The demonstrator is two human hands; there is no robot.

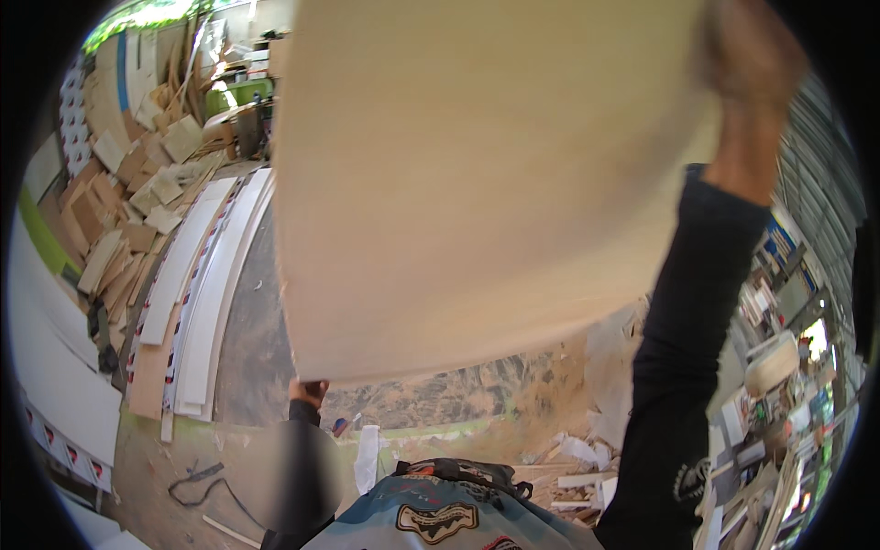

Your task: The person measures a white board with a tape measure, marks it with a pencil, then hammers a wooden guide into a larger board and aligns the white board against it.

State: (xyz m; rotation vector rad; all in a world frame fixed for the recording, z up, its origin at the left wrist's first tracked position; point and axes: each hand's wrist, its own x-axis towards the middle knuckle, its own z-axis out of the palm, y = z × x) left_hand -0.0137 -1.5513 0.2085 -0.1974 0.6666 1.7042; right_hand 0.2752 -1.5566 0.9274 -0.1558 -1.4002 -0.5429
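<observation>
A large pale plywood sheet (477, 192) is held up in front of me, tilted, and fills the upper middle of the head view. My left hand (310, 392) grips its lower left corner, with the fingers partly hidden by the board. Raised high, my right hand (756, 55) is closed at the upper right edge of the same sheet; it is smeared by motion and its fingertips are not distinct. The sheet's upper end runs out of the picture.
Long white boards (220, 302) lie on the left. Behind them is a heap of wood offcuts (137, 197). White panels (64, 385) stand at the far left. Scraps (582, 467) and a dark strap (215, 481) lie on the dusty floor. Cluttered goods (779, 367) line the right.
</observation>
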